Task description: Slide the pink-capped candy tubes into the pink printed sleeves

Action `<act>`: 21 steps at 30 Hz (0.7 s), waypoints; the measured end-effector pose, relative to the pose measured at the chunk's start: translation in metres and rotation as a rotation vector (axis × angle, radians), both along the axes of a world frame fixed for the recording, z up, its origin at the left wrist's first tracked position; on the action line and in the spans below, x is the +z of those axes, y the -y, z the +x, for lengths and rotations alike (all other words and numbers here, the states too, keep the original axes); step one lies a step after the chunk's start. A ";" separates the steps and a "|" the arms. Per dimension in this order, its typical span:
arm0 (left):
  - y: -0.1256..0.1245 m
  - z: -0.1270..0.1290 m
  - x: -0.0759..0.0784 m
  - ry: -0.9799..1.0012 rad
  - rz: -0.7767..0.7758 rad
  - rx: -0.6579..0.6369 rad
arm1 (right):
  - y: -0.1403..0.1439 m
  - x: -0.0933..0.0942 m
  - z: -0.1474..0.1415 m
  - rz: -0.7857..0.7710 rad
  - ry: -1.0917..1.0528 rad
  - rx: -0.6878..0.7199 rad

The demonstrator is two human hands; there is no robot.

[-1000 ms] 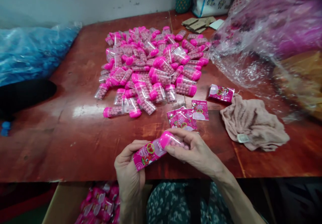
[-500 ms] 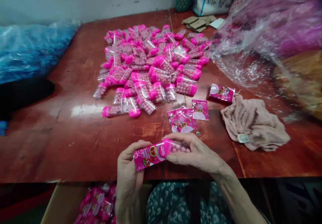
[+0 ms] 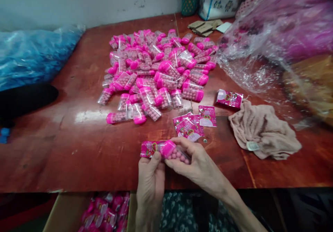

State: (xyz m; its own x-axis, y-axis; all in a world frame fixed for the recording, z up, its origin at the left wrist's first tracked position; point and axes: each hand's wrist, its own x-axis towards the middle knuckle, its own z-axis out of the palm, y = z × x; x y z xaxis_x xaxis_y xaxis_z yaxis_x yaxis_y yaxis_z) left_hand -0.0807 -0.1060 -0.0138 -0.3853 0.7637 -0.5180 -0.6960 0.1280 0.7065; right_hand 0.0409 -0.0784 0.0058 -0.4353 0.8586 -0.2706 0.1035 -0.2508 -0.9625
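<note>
**One tube half into its wrapper, a heap yet to go**

Held low in the middle of the frame, just above the near edge of the worktop: a clear candy tube with a pink cap, partly pushed into a printed pink sleeve. Left hand pinched on the sleeve end, thumb on top; right hand closed round the tube's clear body, fingers curled over it. Cap end inside the sleeve by the look of it, the candy-filled end bare.

Just beyond, right of centre: a few flat empty sleeves, overlapping. Further right, one wrapped tube lying beside a crumpled beige cloth.

Upper middle: a large heap of unwrapped tubes, plainly the bulk of the work left. Bottom left, under the worktop edge: a cardboard box with wrapped pieces in it, count not readable. Judged from that: some done, far more waiting.

Left edge: a blue plastic bag. Upper right: a big clear bag of pink goods.
</note>
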 end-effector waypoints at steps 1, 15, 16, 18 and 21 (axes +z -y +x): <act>-0.002 0.000 0.002 -0.001 -0.011 0.017 | 0.001 0.000 -0.001 0.006 0.018 -0.001; -0.010 -0.003 0.004 0.086 -0.016 -0.134 | 0.004 0.004 -0.010 0.025 -0.093 0.051; -0.010 -0.002 0.006 0.079 -0.016 -0.152 | 0.003 0.003 -0.010 0.021 -0.134 0.055; -0.009 -0.002 0.010 0.054 -0.009 -0.168 | 0.002 0.002 -0.011 0.030 -0.159 0.058; -0.009 0.001 0.019 0.004 0.005 -0.167 | 0.006 0.004 -0.011 0.108 -0.034 0.043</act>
